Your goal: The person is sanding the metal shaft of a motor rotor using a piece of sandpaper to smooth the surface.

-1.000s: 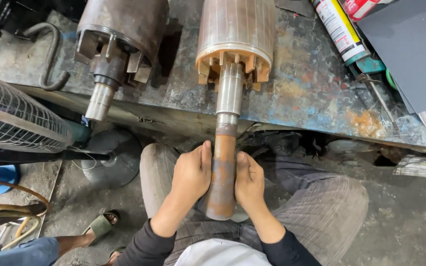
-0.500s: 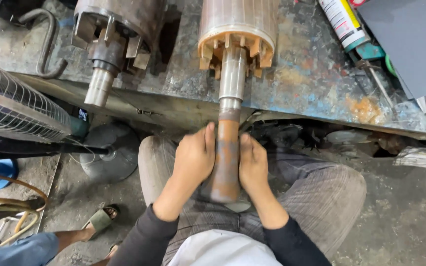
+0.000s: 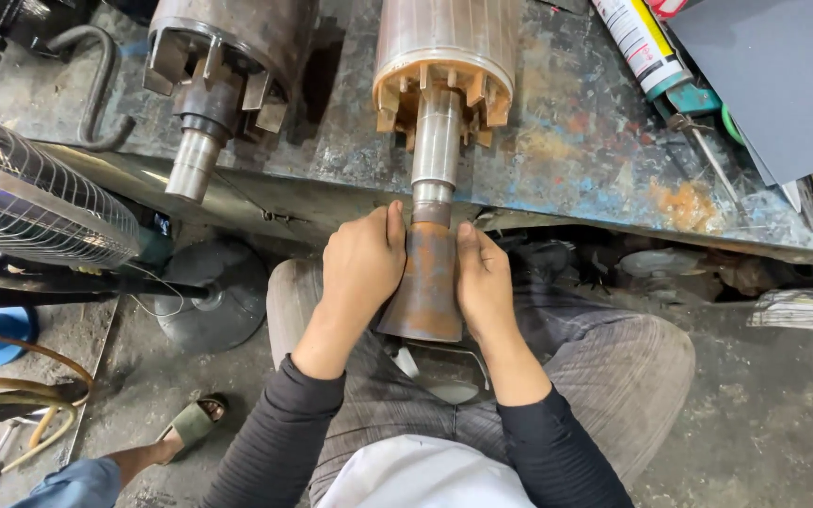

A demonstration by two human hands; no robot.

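Both hands clasp the rusty sleeve (image 3: 423, 292) on the rotor shaft (image 3: 436, 141).
Left hand (image 3: 361, 268) and right hand (image 3: 484, 282) have slid it nearer the rotor.

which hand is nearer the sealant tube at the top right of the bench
Right. The right hand presses the rusty sleeve's right side, below and left of the sealant tube; the left hand is across the sleeve, farther away.

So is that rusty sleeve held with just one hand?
No, the left hand and the right hand press on opposite sides of the rusty sleeve on the rotor shaft.
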